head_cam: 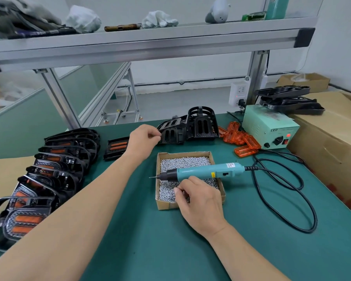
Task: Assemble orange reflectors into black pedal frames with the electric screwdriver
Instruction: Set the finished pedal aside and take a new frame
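On green mat [130, 230] below shelf [150, 41]: left grip [143, 138] round pedal frame [171, 134]; right grip [199, 197] perhaps round screws [182, 162].

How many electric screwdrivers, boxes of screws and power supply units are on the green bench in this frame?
electric screwdriver: 1
box of screws: 1
power supply unit: 1
Total: 3
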Demonstrator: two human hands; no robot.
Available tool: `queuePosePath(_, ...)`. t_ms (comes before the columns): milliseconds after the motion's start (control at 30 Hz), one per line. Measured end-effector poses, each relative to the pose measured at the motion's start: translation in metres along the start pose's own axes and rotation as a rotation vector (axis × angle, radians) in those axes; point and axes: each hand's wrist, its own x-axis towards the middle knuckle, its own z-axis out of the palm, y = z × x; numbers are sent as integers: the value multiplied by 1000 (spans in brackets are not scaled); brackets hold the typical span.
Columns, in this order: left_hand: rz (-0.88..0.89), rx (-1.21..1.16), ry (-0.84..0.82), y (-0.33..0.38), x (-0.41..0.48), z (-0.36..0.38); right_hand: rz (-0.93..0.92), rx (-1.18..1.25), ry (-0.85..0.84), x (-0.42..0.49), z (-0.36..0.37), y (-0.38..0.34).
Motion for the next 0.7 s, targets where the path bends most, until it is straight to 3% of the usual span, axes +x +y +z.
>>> queuePosePath(167,-104,-314,126,5,-33,-21,0,3,-3,0,0,1)
queuePosePath(333,-130,-801,129,14,-75,-29,13,10,-4,0,1,2)
queuePosePath(567,-231,-1207,78,22,-139,-36,20,62,49,0,1,2)
queuePosePath(700,-335,-1238,7,20,-171,-39,82,258,194,2,-2,3)
